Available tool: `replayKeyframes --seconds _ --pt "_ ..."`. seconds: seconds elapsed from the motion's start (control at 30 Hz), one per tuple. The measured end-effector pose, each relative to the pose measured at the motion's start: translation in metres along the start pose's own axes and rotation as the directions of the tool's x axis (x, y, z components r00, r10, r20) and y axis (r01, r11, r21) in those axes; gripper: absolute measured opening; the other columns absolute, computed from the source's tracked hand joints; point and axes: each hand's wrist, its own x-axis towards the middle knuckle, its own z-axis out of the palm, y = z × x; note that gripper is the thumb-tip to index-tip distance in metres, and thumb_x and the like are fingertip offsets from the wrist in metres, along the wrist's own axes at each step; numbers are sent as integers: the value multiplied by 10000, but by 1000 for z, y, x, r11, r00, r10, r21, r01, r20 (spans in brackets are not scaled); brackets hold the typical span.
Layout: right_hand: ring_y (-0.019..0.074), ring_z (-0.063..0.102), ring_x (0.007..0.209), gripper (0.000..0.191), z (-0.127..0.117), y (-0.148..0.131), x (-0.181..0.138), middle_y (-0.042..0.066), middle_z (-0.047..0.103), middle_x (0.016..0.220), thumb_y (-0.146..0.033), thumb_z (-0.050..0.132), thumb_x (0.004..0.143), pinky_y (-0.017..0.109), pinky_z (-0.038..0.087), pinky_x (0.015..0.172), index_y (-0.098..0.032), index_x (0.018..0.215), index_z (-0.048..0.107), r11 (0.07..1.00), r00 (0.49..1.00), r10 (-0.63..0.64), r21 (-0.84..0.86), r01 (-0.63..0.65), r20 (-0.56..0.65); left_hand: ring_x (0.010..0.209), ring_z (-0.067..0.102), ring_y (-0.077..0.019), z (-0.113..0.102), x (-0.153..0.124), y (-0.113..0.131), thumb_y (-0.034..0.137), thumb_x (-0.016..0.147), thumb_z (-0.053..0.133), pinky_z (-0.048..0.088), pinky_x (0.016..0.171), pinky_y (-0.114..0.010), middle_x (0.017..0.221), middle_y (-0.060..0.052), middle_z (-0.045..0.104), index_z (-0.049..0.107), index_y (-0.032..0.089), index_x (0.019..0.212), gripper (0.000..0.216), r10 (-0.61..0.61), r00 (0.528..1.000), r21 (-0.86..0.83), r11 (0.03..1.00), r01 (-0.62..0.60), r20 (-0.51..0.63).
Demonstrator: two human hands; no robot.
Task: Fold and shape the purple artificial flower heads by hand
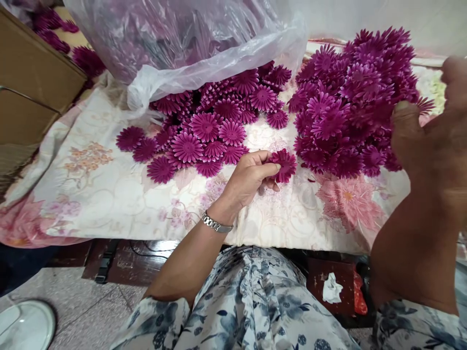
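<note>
My left hand [251, 177], with a metal watch band on its wrist, pinches a magenta artificial flower [285, 165] between thumb and fingers, just above the cloth. My right hand [434, 131] is raised at the right edge, smeared by motion, its thumb apart from the fingers and nothing visible in its grasp. Beside and partly behind it rises a tall heap of magenta flower heads [350, 107]. A second, looser pile of flower heads [204, 129] spreads to the left of my left hand.
A clear plastic bag [189, 48] with purple contents lies open behind the left pile. A floral cloth [109, 194] covers the work surface. Far left stands a cardboard box [32, 73]. Below are a crumpled white tissue [332, 288] and a white round lid-like object [27, 325].
</note>
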Motion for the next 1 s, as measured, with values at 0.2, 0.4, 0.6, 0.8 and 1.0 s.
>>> replayKeyframes --seconds 0.2,0.4,0.6,0.8,1.0 --pt "228 620 863 142 13 -55 -44 111 694 856 -217 551 856 387 490 789 -170 896 679 799 883 -453 384 463 -124 372 496 -47 0 1 -2 136 675 588 451 415 -182 498 42 520 522 136 602 98 22 1000 -82 996 -22 3" --pt "173 577 739 43 34 -80 -67 31 645 766 -223 606 819 336 460 684 -228 849 636 658 850 -524 607 445 -54 388 488 -45 2 2 -4 161 681 625 450 430 -190 500 41 510 522 134 563 159 58 998 -63 996 -58 -14" --pt "172 560 719 126 39 -81 -71 27 647 764 -319 661 795 342 445 687 -226 849 594 607 830 -541 621 496 -135 402 456 -41 3 3 -10 192 697 632 381 409 -179 473 59 482 511 150 537 205 114 991 -23 993 -116 -74" --pt "171 539 688 108 46 -86 -77 15 619 698 -315 647 785 345 430 670 -229 776 583 671 878 -468 606 427 -100 444 465 -50 2 5 -15 209 699 637 373 422 -176 485 43 530 589 147 553 165 231 963 174 963 -205 -142" --pt "163 560 674 79 40 -86 -77 18 628 679 -169 580 775 326 454 643 -222 721 601 627 933 -359 749 213 36 409 500 -71 3 5 -14 236 711 651 397 405 -199 484 36 546 575 158 559 188 177 976 123 979 -162 -128"
